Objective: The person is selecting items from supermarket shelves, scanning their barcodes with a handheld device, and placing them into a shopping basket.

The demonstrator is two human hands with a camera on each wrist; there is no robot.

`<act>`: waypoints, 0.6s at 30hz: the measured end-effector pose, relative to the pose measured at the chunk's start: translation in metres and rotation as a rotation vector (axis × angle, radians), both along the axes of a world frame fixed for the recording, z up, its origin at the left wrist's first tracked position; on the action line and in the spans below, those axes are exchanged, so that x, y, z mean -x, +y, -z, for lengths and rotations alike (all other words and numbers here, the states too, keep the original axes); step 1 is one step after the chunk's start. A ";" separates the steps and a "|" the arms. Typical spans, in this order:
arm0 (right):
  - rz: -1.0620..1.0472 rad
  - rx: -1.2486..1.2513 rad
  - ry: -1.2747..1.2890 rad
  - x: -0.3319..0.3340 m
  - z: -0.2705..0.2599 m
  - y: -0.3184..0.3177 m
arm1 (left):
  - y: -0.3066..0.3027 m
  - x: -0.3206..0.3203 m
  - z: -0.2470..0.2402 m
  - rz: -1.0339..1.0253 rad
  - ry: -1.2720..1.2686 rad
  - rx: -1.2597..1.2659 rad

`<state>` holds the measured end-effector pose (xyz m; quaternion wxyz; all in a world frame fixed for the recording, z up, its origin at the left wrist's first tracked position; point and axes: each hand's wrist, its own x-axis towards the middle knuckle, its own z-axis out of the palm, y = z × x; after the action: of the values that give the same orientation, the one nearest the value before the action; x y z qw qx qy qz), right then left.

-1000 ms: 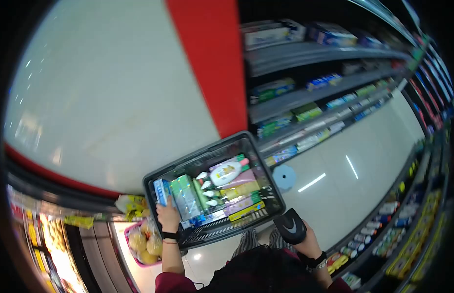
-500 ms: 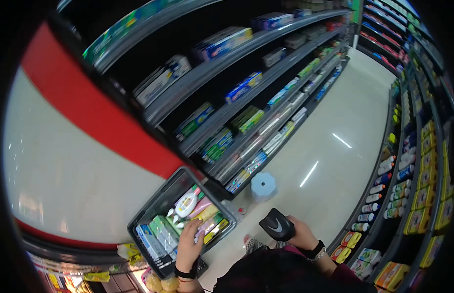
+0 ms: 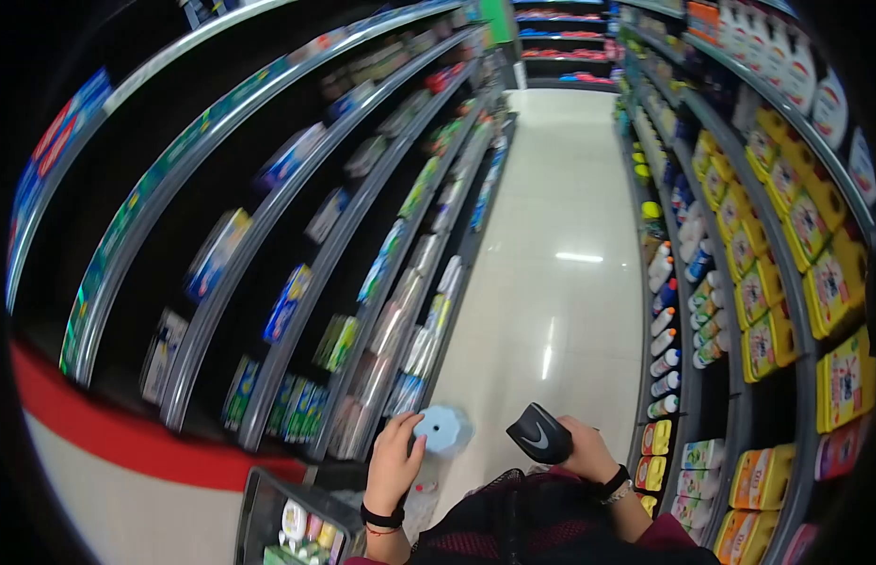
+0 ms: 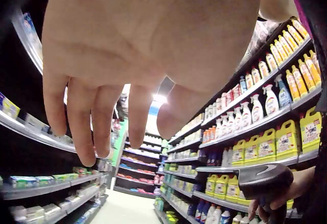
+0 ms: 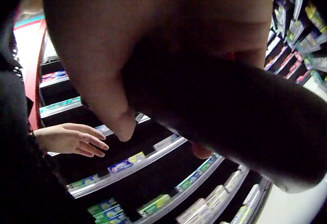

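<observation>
My left hand point(image 3: 393, 463) hangs in the air with relaxed fingers and nothing in it; in the left wrist view the palm point(image 4: 148, 35) fills the top, fingers pointing down. Behind it in the head view is a light blue round stool point(image 3: 442, 431), apart from it as far as I can tell. The right hand point(image 3: 588, 452) grips a black handheld device point(image 3: 539, 434) with a grey curved mark. Up close in the right wrist view the device point(image 5: 230, 116) looks dark, with the thumb along one side.
A dark basket point(image 3: 259, 508) with bottles and boxes stands at the lower left. Shelves of boxes point(image 3: 287, 301) line the left side, shelves with yellow packs point(image 3: 772, 344) and bottles the right. Between them the pale floor point(image 3: 560, 207) runs to red-stocked shelves at the far end.
The view has swung from the basket toward the aisle. My left hand, earlier at the basket's items, is now off them in the air. The right hand still grips the black device.
</observation>
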<state>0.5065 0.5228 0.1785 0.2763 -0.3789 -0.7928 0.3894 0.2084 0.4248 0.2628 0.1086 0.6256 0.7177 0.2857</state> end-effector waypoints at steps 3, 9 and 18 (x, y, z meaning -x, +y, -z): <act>0.143 -0.028 -0.047 -0.035 0.004 0.018 | 0.054 -0.025 -0.002 0.142 -0.004 0.011; 0.368 -0.003 -0.087 -0.080 0.009 0.043 | 0.135 -0.060 -0.006 0.370 0.037 0.017; 0.654 0.094 -0.084 -0.105 0.013 0.093 | 0.274 -0.091 0.025 0.578 0.075 0.066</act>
<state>0.6115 0.6157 0.1659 0.3360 -0.6414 -0.6210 0.3000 0.2992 0.6984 0.2381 0.1794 0.8105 0.5220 0.1960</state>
